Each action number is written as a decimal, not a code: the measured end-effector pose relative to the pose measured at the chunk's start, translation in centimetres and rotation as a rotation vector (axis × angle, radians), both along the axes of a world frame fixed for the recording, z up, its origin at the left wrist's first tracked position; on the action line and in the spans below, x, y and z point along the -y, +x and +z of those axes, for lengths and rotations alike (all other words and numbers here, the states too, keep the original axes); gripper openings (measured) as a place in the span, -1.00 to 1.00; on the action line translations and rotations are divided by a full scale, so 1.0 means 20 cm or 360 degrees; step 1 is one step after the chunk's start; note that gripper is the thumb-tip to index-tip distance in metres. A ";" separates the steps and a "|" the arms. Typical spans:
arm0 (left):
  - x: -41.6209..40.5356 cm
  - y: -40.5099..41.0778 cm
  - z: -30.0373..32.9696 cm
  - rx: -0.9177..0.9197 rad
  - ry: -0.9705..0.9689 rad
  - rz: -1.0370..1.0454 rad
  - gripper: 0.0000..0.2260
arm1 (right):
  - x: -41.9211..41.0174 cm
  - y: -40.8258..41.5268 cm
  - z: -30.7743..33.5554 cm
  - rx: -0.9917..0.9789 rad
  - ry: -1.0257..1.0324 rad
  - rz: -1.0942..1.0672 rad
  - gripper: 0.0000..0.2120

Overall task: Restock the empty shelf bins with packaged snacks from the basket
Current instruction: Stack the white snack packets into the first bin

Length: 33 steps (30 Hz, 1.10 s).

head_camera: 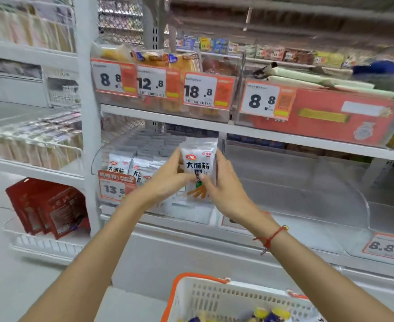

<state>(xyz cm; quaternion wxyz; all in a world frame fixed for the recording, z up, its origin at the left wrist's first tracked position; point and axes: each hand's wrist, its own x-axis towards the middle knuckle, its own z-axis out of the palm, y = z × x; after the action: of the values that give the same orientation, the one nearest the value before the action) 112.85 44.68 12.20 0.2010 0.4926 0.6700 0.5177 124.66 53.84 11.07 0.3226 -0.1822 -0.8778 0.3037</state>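
Left hand (168, 180) and right hand (224, 189) grip one snack pack (199, 163) before a stocked bin (121, 163), basket (214, 296) below.

1. I face white metal shelving (261, 133), its tiers running left to right.
2. A white upright post (87, 112) divides the bays.
3. Orange-and-white price tags (152, 82) hang along the upper tier's front edge.
4. Red pouches (49, 208) stand in the lower-left rack.
5. The light is even and bright.
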 end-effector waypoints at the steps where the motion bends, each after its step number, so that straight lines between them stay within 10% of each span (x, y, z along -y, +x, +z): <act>1: -0.01 -0.04 0.03 -0.0069 0.0016 0.0023 -0.55 | -0.02 -0.03 0.01 -0.0009 0.0051 -0.0048 -0.43; 11: -0.17 -0.31 -0.01 -0.1243 -0.0424 0.0666 -0.32 | -0.14 -0.33 -0.03 0.0422 -0.0084 -0.0268 -0.55; 16: -0.24 -0.35 -0.12 -0.1426 -0.0667 0.0716 -0.29 | -0.20 -0.46 -0.13 0.0581 -0.0344 -0.0321 -0.17; 23: -0.29 -0.39 -0.14 -0.1689 -0.0738 0.0685 -0.38 | -0.27 -0.58 -0.18 0.0880 -0.0736 -0.0451 -0.19; 33: -0.33 -0.36 -0.20 -0.1786 -0.0722 0.0744 -0.49 | -0.29 -0.55 -0.17 0.0801 -0.0296 -0.0551 -0.21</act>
<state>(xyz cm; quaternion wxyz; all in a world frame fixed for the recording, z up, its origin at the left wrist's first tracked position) 105.59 51.20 8.18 -0.1987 0.4746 0.8556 0.0571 113.63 59.68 7.58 0.1241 -0.4270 -0.8545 0.2684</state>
